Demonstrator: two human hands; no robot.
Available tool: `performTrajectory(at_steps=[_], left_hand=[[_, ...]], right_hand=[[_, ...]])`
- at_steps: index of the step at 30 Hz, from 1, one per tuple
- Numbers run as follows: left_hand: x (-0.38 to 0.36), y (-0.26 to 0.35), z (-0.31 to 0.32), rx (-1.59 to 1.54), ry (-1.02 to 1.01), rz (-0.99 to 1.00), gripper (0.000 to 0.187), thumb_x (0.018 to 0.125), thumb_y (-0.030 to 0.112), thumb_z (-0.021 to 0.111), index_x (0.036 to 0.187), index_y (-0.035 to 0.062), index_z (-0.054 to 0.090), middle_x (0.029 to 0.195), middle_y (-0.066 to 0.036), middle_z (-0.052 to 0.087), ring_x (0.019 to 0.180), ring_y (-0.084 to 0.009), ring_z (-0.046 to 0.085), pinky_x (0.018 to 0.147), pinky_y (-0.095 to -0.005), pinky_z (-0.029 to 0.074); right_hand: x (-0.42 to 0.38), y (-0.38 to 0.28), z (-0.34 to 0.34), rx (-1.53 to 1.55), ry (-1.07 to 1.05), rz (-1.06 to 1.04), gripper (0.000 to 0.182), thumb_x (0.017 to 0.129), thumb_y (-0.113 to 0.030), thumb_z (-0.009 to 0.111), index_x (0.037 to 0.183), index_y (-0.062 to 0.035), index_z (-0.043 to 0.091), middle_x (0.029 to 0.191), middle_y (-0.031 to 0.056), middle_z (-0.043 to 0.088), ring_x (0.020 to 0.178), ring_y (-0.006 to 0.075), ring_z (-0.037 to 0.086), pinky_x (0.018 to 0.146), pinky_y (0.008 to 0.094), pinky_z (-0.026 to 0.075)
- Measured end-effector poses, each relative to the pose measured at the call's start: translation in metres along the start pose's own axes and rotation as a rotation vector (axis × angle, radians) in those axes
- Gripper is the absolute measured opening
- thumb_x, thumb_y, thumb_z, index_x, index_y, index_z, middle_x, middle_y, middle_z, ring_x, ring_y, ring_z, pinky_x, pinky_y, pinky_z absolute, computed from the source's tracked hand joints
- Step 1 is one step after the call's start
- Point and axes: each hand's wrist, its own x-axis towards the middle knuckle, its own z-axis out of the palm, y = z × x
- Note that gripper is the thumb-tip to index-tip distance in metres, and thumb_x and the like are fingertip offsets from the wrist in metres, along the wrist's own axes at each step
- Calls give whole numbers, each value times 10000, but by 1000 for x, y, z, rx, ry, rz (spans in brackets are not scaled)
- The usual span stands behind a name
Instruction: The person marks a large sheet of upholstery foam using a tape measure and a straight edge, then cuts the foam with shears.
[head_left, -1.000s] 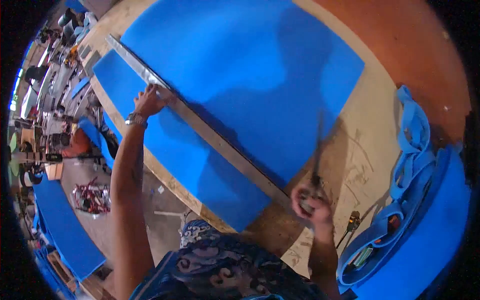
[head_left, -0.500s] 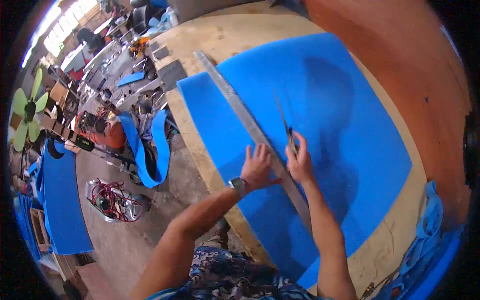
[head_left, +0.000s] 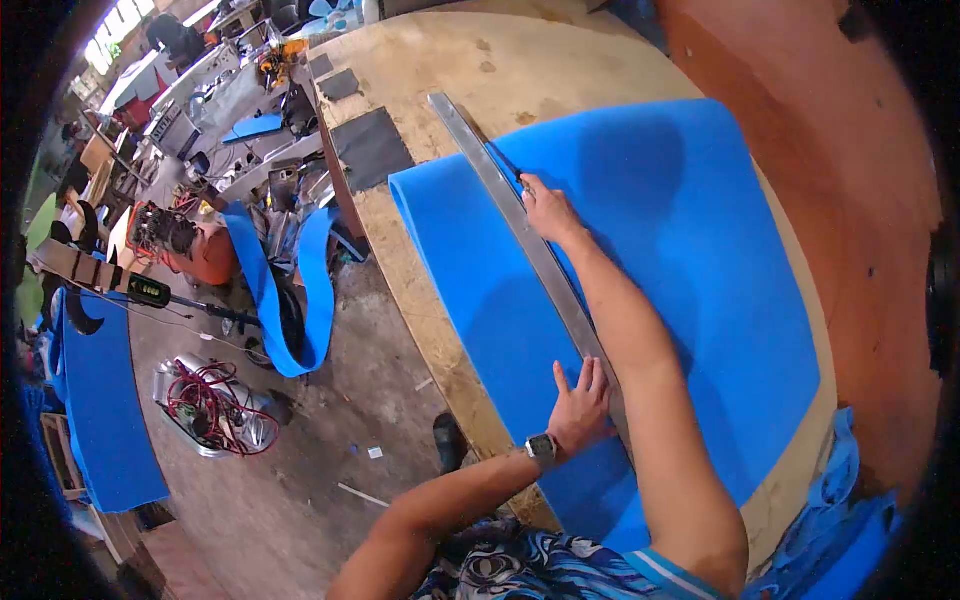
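A large blue foam sheet (head_left: pixel 690 280) lies on the wooden table, its left edge folded or rounded over. Across it runs a long metal straightedge (head_left: pixel 510 210), slanting from far left to near right. My left hand (head_left: pixel 582 408), wearing a wristwatch, presses on the near part of the straightedge with its fingers extended. Farther up, my right hand (head_left: pixel 549 210) is closed around a thin-bladed knife (head_left: pixel 505 160). The blade lies low against the right side of the straightedge, pointing away from me; its handle is mostly hidden in my hand.
Dark grey patches (head_left: pixel 372 148) sit on the table's (head_left: pixel 420 50) left side. Left of it, on the floor, are a looped blue foam strip (head_left: pixel 318 290), a metal object wrapped in red cord (head_left: pixel 215 410), and crowded workshop clutter. A reddish-brown surface (head_left: pixel 850 250) borders the right.
My right hand has moved with the knife up to the far part of the straightedge and lowered the blade beside it. My left hand has slid down along the straightedge toward me.
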Motion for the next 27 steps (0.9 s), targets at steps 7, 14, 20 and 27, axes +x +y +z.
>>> performTrajectory(at_steps=[7, 14, 20, 27], left_hand=[[3, -2, 6, 10, 32, -4, 800, 750, 466, 567, 1365, 40, 285, 1398, -216, 238, 1301, -357, 239, 913, -714, 224], [3, 5, 18, 125, 244, -41, 786, 647, 557, 651, 1202, 18, 508, 1321, -195, 360, 1272, -319, 287, 950, -667, 240], [2, 10, 1, 163, 101, -51, 840, 647, 621, 623, 1249, 57, 464, 1350, -188, 323, 1266, -327, 288, 979, -635, 210], [4, 22, -6, 274, 28, -131, 816, 644, 692, 572, 1212, 108, 522, 1335, -96, 389, 1191, -286, 366, 941, -559, 239]], right_hand=[[21, -13, 4, -64, -105, -19, 377, 878, -221, 447, 1245, -138, 442, 959, 260, 596, 909, 438, 564, 805, 514, 443], [12, -3, 5, -154, -220, 16, 371, 897, -221, 415, 1252, -113, 433, 1027, 268, 572, 967, 434, 544, 834, 505, 430], [-139, 24, -47, -111, -292, 12, 377, 898, -219, 415, 1260, -114, 413, 920, 286, 588, 857, 462, 564, 760, 532, 452], [-384, 66, -105, -17, -387, 172, 384, 902, -206, 427, 1282, -152, 398, 852, 285, 590, 789, 454, 580, 686, 515, 465]])
